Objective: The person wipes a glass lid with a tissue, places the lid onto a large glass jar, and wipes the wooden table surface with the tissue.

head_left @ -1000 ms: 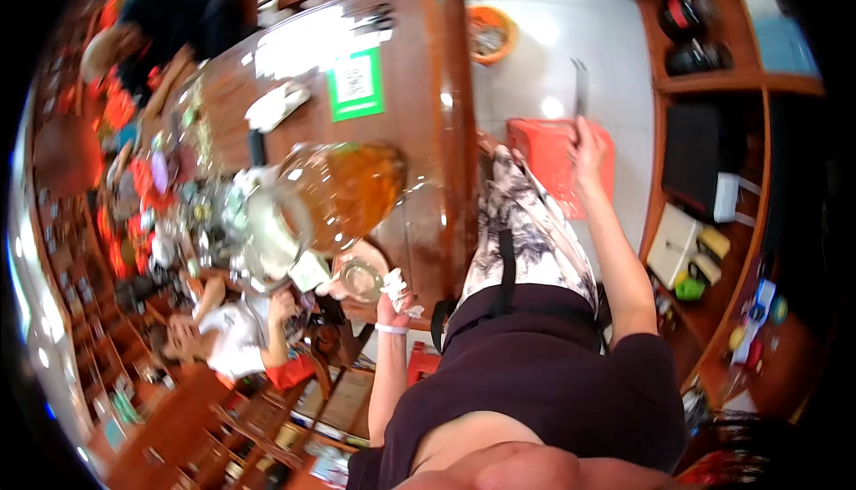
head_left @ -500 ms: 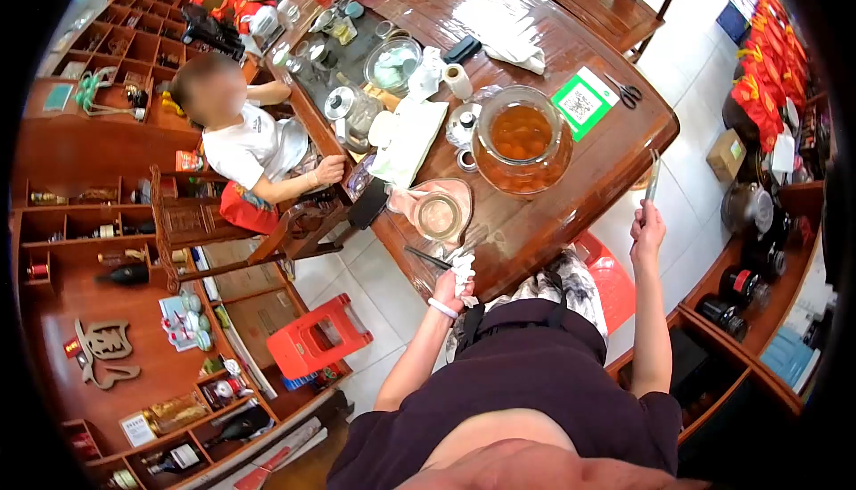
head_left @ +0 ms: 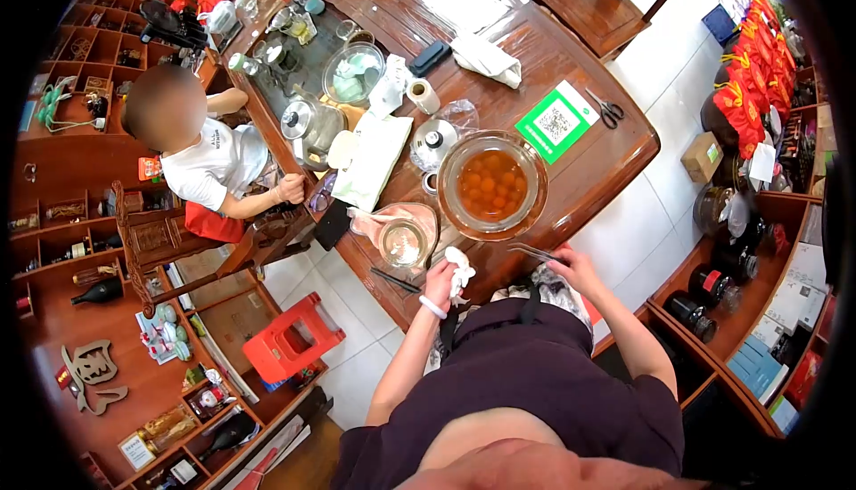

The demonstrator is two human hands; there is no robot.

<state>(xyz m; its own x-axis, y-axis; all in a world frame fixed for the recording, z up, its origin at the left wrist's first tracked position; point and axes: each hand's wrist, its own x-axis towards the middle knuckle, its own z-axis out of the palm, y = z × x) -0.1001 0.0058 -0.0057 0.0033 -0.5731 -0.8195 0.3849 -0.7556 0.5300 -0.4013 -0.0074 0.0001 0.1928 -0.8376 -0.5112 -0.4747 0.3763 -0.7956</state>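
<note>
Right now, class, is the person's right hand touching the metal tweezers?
Touching: the head view shows the right hand gripping the tweezers at one end, their tips sticking out.

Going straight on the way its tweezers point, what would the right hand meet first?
Probably the near side of the jar: the tweezers in the right hand aim toward its lower edge in the picture. Depth is unclear from one view, so they might pass above it.

dark plum short-sleeved top [head_left: 526, 374], white left wristband [head_left: 432, 308]
</note>
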